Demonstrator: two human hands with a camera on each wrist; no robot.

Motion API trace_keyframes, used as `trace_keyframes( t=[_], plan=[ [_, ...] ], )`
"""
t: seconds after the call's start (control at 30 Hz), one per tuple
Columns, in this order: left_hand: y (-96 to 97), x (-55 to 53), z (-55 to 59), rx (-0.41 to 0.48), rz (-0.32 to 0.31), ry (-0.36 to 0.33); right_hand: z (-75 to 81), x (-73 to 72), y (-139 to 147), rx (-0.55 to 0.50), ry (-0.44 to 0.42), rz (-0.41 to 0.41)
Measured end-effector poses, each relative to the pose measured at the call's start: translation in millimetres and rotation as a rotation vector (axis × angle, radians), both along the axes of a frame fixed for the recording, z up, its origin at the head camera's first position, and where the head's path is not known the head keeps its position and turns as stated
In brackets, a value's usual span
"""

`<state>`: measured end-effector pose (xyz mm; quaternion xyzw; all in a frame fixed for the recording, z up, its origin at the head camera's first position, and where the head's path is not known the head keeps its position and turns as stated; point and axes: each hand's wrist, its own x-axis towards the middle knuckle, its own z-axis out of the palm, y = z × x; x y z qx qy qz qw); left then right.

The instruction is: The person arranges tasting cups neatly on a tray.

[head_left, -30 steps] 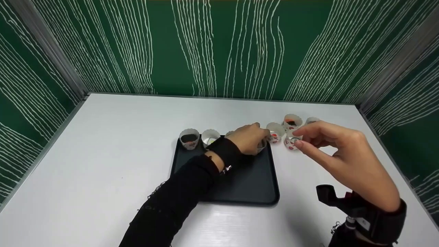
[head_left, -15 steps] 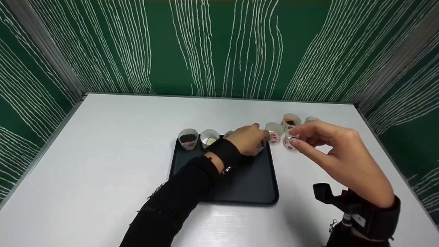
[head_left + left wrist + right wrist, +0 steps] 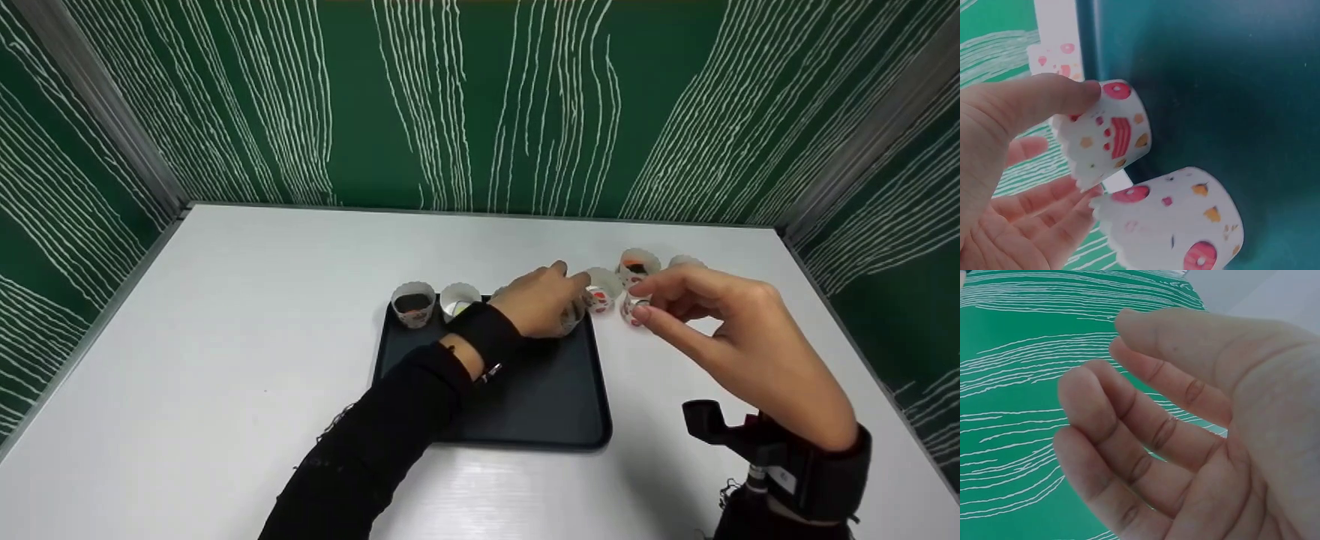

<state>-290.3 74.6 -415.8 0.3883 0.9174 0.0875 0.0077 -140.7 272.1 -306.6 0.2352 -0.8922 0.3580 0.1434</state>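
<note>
My left hand (image 3: 536, 300) reaches over the far right corner of a black tray (image 3: 525, 405). In the left wrist view its thumb (image 3: 1067, 95) lies straight along the side of a paper baking cup (image 3: 1120, 138) printed with sweets. The other fingers are spread beyond the scalloped rim, the index tip apart from it. Close beside stands a second printed baking cup (image 3: 1179, 219). To the right, my right hand (image 3: 739, 322) hovers with loosely bent fingers and nothing between them. A paper cup (image 3: 632, 309) shows partly behind its fingertips.
Along the tray's far edge, a baking cup with dark contents (image 3: 412, 304) stands left of a lighter one (image 3: 459, 301). Several more, including a cup with orange and black contents (image 3: 639, 264), stand on the white table (image 3: 225, 337) at right. Green panels (image 3: 487, 112) enclose it.
My left hand's fingertips have lifted slightly and spread a little at the corner cup. My right hand has shifted slightly left and otherwise stays as it was.
</note>
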Motion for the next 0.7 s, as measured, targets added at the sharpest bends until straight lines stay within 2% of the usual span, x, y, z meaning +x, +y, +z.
trace_keyframes(
  t=[0.27,0.7],
  plan=[
    [-18.2,4.8,14.8,0.117,0.015,-0.037,-2.0,-3.3,-0.5,0.017,-0.012,-0.008],
    [-69.8,31.7,27.6,0.340,-0.006,0.037,-5.7,-7.9,-1.8,0.054,-0.030,-0.010]
  ],
)
